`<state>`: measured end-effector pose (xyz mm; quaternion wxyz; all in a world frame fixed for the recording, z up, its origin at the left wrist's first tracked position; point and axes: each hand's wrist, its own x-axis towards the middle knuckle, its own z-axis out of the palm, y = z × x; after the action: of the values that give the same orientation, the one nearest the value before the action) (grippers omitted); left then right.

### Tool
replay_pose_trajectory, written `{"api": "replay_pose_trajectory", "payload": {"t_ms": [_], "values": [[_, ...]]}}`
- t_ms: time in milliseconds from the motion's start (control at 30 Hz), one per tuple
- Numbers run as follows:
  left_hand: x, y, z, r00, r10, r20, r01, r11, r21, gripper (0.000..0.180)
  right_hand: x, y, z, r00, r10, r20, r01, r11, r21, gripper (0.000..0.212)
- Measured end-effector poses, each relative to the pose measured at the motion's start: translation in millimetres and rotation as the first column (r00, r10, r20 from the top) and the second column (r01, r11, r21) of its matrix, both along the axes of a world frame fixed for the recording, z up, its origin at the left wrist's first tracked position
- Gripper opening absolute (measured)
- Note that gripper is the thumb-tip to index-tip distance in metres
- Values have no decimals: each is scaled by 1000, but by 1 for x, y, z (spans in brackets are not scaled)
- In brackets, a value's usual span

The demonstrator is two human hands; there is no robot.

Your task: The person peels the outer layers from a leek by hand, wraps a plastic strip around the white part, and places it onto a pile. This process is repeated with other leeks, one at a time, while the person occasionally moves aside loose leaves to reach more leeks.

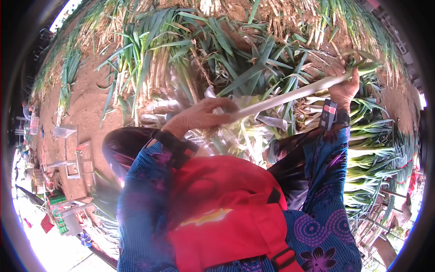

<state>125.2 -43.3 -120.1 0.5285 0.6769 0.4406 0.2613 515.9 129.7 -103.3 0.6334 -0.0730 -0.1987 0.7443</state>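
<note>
A long green onion [294, 94] with a thick white stalk slants up to the right in front of me. My right hand [343, 84] is closed round its upper part, where the green leaves begin. At the lower white end is my left hand [204, 113], slightly blurred, its fingers and thumb curled round the stalk. Below the stalk lies a heap of pale peeled skins and scraps [244, 136], between my knees. Close by my right arm, a row of green onions [369, 154] lies stacked with green leaves fanned outward.
Upright bunches of green onions [149, 59] stand on the brown soil [93, 97] ahead. Loose green leaves [258, 68] are strewn beyond my hands. Metal frames [72, 163] and a green crate [58, 211] stand at the left. A red apron [226, 195] covers my lap.
</note>
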Motion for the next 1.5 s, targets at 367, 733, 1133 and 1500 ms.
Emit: {"api": "replay_pose_trajectory", "payload": {"t_ms": [367,733,1133,1500], "values": [[5,-81,45,920,371,124,-203,724,-659,40,16,-13,-3,990,-101,98,120,971,-205,46],[-64,-82,11,823,521,226,-529,848,-32,33,208,-36,88,663,-570,486,677,733,-63,45],[-81,-42,0,827,562,5,-530,784,-325,42,436,-153,101,174,-545,820,944,329,19,67],[-19,-77,-2,892,-40,-450,176,948,266,33,300,-53,-75,167,-164,972,912,401,-89,31]]}}
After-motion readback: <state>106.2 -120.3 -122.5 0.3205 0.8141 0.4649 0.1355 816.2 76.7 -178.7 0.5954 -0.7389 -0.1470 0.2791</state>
